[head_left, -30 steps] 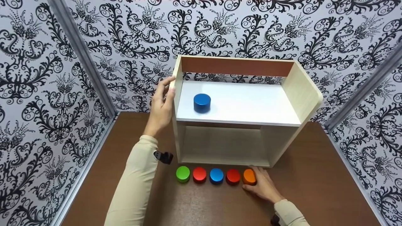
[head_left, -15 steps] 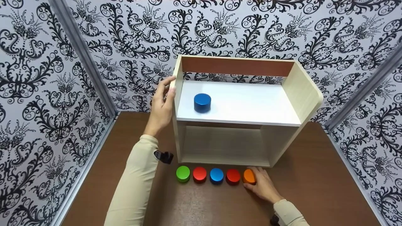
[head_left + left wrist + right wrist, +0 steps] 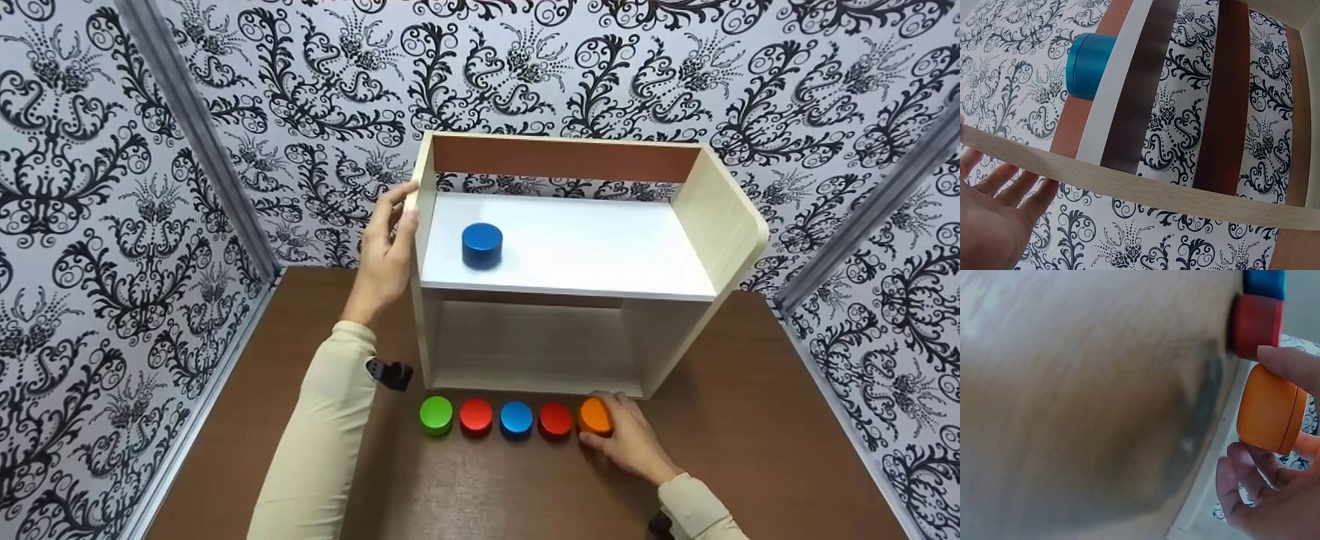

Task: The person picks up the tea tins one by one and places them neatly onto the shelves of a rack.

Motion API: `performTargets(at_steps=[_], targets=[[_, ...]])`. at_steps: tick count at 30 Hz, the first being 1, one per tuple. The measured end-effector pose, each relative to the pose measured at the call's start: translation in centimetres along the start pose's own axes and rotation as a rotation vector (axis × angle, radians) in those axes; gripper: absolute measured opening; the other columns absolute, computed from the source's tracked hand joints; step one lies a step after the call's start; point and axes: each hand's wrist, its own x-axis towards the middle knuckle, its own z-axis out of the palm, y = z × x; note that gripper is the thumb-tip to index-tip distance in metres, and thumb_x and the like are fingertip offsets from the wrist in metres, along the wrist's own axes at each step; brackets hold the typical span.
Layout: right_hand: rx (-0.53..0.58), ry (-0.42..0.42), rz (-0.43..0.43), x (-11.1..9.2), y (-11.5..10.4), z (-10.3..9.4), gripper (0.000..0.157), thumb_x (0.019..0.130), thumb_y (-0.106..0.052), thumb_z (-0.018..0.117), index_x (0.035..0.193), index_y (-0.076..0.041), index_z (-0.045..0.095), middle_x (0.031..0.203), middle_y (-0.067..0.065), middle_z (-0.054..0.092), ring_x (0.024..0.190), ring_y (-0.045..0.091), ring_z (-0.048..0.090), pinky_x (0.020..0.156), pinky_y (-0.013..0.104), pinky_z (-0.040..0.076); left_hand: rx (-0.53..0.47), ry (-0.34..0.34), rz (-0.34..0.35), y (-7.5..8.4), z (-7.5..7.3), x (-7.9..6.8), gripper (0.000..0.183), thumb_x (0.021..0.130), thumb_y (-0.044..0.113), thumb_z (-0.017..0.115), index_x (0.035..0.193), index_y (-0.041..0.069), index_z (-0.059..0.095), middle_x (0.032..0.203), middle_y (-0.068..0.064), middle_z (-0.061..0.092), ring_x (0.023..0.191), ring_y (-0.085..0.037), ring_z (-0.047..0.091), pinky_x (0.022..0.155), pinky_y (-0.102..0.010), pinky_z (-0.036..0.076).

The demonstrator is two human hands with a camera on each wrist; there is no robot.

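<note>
Smooth matt orange now, that cylinder (image 3: pixel 1269 410) in the right hand (image 3: pixel 630 439)! Pale grained wood, the shelf (image 3: pixel 724 217) at the left hand (image 3: pixel 384 259); glossy wood-look table (image 3: pixel 750 390) below both.

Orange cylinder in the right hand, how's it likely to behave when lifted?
The orange cylinder seems rigid, its round walls undented. Its smooth surface may slip slightly in the fingers. Being squat, it probably won't tip easily.

The sleeved left arm (image 3: pixel 319 427) stretches well forward, ending in a raised left hand (image 3: pixel 384 259) whose thumb and fingers part in a hold. The right hand (image 3: pixel 630 442), lower and closer to the body, curls thumb and fingers into a grip, the thumb on the near side. Behind it, only a short length of the right forearm (image 3: pixel 697 506) shows, angled inward toward the left.
</note>
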Motion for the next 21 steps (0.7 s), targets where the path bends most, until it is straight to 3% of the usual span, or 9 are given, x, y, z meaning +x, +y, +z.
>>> performTargets(at_steps=[9,15,21], targets=[[0.014,0.01,-0.055,-0.2,-1.6,-2.0,0.062,0.077,-0.025,0.09,0.129,-0.007,0.063,0.116,0.008,0.061,0.103,0.028,0.058,0.092,0.051,0.051,-0.007,-0.012,-0.006,0.0,-0.2,0.1,0.04,0.107,0.014,0.046,0.144,0.0,0.047,0.14,-0.024,0.05,0.117,-0.035,0.056,0.098,-0.054,0.049],[0.041,-0.003,-0.057,-0.3,-2.8,-3.4,0.062,0.077,-0.023,0.09,0.129,-0.007,0.062,0.116,0.009,0.06,0.106,0.031,0.055,0.094,0.053,0.051,-0.017,-0.001,0.014,-0.2,-0.1,0.3,0.038,0.106,0.011,0.044,0.142,-0.002,0.049,0.14,-0.026,0.05,0.12,-0.045,0.054,0.1,-0.058,0.046],[0.054,-0.025,-0.062,-0.2,-4.3,-5.0,0.06,0.078,-0.025,0.089,0.13,-0.011,0.062,0.115,0.005,0.059,0.105,0.029,0.055,0.094,0.053,0.051,-0.009,0.004,-0.005,0.1,-0.1,0.2,0.039,0.106,0.011,0.046,0.143,0.0,0.049,0.14,-0.023,0.051,0.12,-0.04,0.055,0.1,-0.05,0.048]])
